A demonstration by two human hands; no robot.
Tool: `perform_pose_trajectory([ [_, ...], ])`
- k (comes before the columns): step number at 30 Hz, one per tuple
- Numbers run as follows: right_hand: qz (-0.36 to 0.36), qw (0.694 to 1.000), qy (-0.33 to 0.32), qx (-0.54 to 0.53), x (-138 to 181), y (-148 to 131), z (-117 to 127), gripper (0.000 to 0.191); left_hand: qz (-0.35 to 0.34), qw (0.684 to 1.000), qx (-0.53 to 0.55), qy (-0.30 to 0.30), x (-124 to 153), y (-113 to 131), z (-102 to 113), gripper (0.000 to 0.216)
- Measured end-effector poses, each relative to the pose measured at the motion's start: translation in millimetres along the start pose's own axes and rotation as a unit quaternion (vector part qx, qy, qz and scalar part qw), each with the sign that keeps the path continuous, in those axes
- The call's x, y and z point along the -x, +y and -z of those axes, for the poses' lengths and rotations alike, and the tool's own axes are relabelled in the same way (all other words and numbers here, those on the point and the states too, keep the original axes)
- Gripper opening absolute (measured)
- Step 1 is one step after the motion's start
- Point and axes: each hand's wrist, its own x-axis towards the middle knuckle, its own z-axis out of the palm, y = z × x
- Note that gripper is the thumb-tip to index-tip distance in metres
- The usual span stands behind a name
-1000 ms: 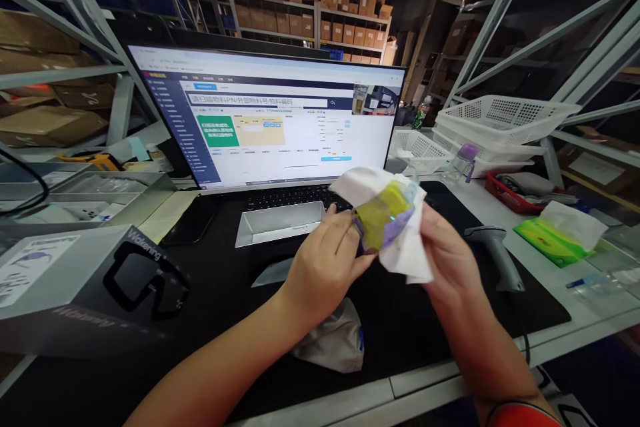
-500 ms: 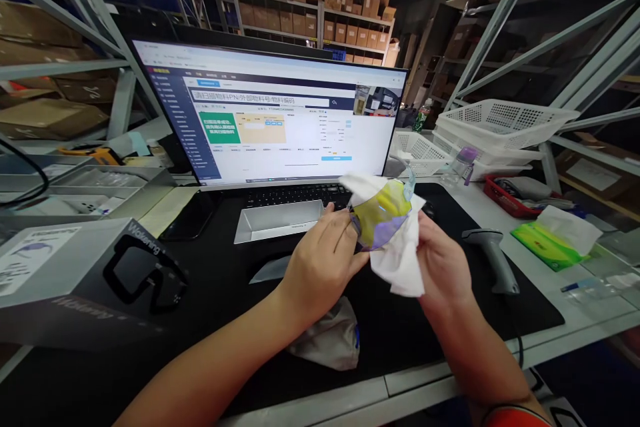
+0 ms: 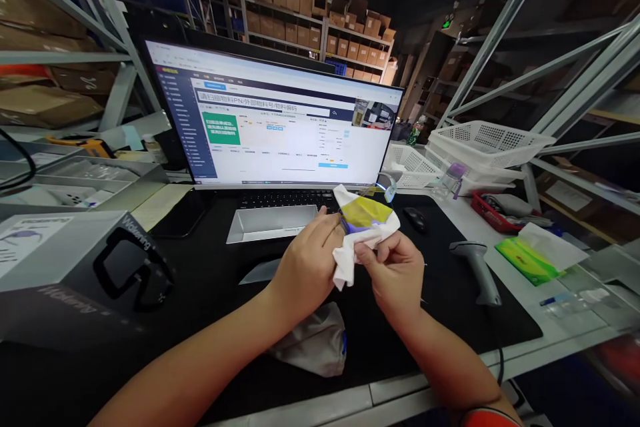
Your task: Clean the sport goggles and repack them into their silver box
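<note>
Head view: versus half a second ago, the right hand (image 3: pixel 400 273) is in closer to the left hand (image 3: pixel 305 253), and the white tissue (image 3: pixel 345 263) is now bunched below the glasses (image 3: pixel 369 212) rather than hanging spread by the right fingers; probably still mid-rub, on a different patch. Left fingers curled closed over the near-left end of the glasses, tips hidden; right thumb and bent index pinched on tissue, no gap visible. Glasses sit just beyond and between both sets of fingers, off the desk mat (image 3: pixel 450 320): yellow-tinted, purplish lower edge, pale-blue end sticking out past the right fingers. Grey pouch (image 3: pixel 320 343) lies below left fingers.
</note>
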Motion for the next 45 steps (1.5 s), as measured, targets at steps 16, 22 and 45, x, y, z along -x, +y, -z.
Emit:
perform_pose_trajectory([
  [16,0.073,0.983,0.069,0.152,0.2,-4.8,0.3,0.042,-0.041,0.998,-0.018,0.041,3.7,8.5,-6.2,0.03],
  [22,-0.085,0.992,0.074,-0.065,-34.7,-15.6,17.1,0.032,-0.066,0.998,0.001,0.014,1.3,13.9,-10.5,0.022],
  [45,-0.186,0.967,-0.133,-0.116,-65.0,-24.4,52.0,0.05,-0.033,0.994,0.078,-0.072,-7.2,-13.9,10.2,0.012],
])
